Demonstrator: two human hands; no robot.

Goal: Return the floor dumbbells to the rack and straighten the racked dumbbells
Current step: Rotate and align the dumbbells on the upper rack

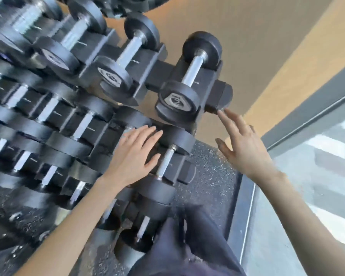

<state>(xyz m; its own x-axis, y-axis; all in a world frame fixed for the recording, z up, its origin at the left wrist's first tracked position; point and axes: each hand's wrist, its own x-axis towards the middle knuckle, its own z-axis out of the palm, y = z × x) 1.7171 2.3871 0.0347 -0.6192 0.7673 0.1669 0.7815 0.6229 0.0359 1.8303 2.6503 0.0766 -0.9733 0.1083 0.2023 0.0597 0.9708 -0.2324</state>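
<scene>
A black tiered dumbbell rack (220, 92) fills the left and centre, and black dumbbells with steel handles lie in its cradles. The small end dumbbell (194, 69) of the top row sits in its cradle. Below it, the end dumbbell (166, 163) of the middle row lies in its cradle. My left hand (135, 156) lies flat over the middle row, fingers straight, just left of that dumbbell's handle. My right hand (243, 144) hovers with spread fingers, its fingertips at the end cap of the top rail.
More racked dumbbells (112, 76) run off to the left, blurred. Speckled black rubber floor (211, 176) lies under the rack's end. My dark trouser leg (187, 246) is at the bottom. A tan wall (257, 36) and a glass panel (317, 186) bound the right side.
</scene>
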